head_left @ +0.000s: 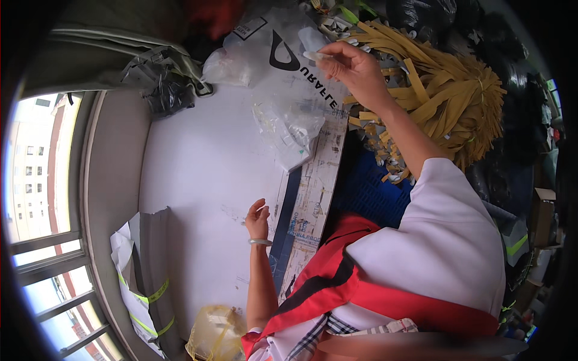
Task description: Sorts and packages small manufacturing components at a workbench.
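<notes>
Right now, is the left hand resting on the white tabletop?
Touching. The head view shows the left hand with its heel down on the white tabletop, no gap visible, fingers curled loosely above it.

A large translucent plastic bag [283, 54] with a black emblem and a small white label lies at the far end of the white table [205, 174]. A smaller clear bag [289, 129], crumpled, lies just below it. A printed cardboard sheet [313, 198], pale with a dark blue strip, runs along the table's right edge. A yellow bag [214, 334] sits at the near end. Brown cartons [542, 210] stand far right.
</notes>
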Available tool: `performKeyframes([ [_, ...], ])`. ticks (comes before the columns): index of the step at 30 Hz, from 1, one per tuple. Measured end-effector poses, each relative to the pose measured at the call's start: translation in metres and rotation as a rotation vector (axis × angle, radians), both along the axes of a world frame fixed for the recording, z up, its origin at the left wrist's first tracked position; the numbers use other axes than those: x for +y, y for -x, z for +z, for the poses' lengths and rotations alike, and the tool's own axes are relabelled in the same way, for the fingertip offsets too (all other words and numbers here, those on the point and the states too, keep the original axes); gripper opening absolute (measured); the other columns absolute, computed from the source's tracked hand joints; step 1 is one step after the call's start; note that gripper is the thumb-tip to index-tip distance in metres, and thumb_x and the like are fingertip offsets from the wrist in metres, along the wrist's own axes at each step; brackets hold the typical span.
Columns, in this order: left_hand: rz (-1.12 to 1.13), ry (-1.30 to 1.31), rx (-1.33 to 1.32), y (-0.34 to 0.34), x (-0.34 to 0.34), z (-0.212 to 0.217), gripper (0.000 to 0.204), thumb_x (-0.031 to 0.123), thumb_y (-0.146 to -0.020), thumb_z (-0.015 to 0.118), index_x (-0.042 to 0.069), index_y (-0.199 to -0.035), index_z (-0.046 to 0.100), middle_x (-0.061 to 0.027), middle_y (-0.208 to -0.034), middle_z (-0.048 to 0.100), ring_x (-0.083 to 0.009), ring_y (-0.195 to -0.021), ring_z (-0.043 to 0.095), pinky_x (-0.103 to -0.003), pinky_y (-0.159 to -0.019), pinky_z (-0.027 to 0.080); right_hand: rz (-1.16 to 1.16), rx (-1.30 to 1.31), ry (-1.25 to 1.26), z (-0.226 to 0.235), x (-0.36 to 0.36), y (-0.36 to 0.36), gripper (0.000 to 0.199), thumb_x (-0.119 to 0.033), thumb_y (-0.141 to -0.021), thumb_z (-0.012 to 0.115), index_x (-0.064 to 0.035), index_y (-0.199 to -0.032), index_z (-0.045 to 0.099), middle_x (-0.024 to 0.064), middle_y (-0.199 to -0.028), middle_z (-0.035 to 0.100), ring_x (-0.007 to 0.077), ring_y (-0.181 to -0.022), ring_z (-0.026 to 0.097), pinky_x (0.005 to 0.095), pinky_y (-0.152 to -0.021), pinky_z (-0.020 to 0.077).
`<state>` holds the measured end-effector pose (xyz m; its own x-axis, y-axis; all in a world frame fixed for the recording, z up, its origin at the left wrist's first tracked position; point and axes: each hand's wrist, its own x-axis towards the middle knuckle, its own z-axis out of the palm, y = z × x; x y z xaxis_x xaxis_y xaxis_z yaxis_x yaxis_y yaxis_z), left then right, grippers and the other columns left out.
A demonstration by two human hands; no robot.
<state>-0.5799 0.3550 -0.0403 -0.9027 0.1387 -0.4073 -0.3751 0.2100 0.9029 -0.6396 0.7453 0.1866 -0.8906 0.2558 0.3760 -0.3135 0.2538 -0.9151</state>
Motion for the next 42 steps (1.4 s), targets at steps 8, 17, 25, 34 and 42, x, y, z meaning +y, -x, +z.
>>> performKeyframes([
  [8, -0.252, 0.778, 0.444, 0.116, 0.068, -0.055, 0.06, 0.01, -0.076, 0.067, 0.014, -0.131, 0.044, -0.0163, -0.139, 0.038, -0.0357, -0.126, 0.04, -0.044, -0.101, 0.035, 0.092, 0.009, -0.621, -0.076, 0.081, 0.096, 0.018, -0.018, -0.086, 0.066, -0.0074, -0.1, 0.061, 0.0045, -0.089, 0.063, 0.0131, -0.078, 0.062, 0.0302, -0.069, 0.0495],
  [17, -0.314, 1.083, 0.135, 0.147, 0.085, -0.071, 0.087, 0.051, -0.082, 0.054, 0.026, -0.15, 0.005, -0.0101, -0.156, -0.007, -0.0323, -0.143, -0.009, -0.052, -0.111, -0.005, -0.109, -0.21, -0.24, -0.056, 0.204, 0.214, 0.015, -0.016, -0.093, 0.057, -0.0026, -0.099, 0.061, 0.0041, -0.076, 0.061, 0.0087, -0.064, 0.056, 0.0245, -0.056, 0.0432],
  [25, -0.334, 1.146, 0.137, 0.147, 0.08, -0.078, 0.06, 0.046, -0.096, 0.03, 0.025, -0.149, 0.012, -0.009, -0.156, -0.005, -0.0281, -0.143, -0.01, -0.05, -0.111, -0.008, -0.063, -0.313, -0.128, -0.074, 0.249, 0.307, 0.012, -0.013, -0.093, 0.056, -0.0044, -0.101, 0.059, 0.0043, -0.082, 0.062, 0.0075, -0.068, 0.057, 0.025, -0.056, 0.0457],
  [34, -0.393, 1.237, 0.174, 0.144, 0.063, -0.099, 0.059, 0.049, -0.095, 0.027, 0.025, -0.148, 0.019, -0.0089, -0.156, -0.001, -0.0276, -0.144, -0.006, -0.05, -0.111, -0.006, -0.077, -0.528, -0.061, -0.248, 0.319, 0.369, 0.037, -0.029, -0.085, 0.068, -0.0104, -0.115, 0.059, -0.0043, -0.097, 0.065, 0.0035, -0.082, 0.059, 0.0212, -0.065, 0.0431],
  [42, -0.319, 1.283, 0.367, 0.14, 0.068, -0.099, 0.065, 0.047, -0.091, 0.043, 0.02, -0.147, 0.025, -0.0107, -0.155, 0.007, -0.0299, -0.143, 0.002, -0.052, -0.111, 0.001, -0.32, -0.592, -0.585, -0.235, 0.356, 0.375, 0.014, -0.006, -0.089, 0.059, -0.0056, -0.101, 0.066, 0.0141, -0.095, 0.064, 0.0217, -0.078, 0.061, 0.0357, -0.068, 0.0491],
])
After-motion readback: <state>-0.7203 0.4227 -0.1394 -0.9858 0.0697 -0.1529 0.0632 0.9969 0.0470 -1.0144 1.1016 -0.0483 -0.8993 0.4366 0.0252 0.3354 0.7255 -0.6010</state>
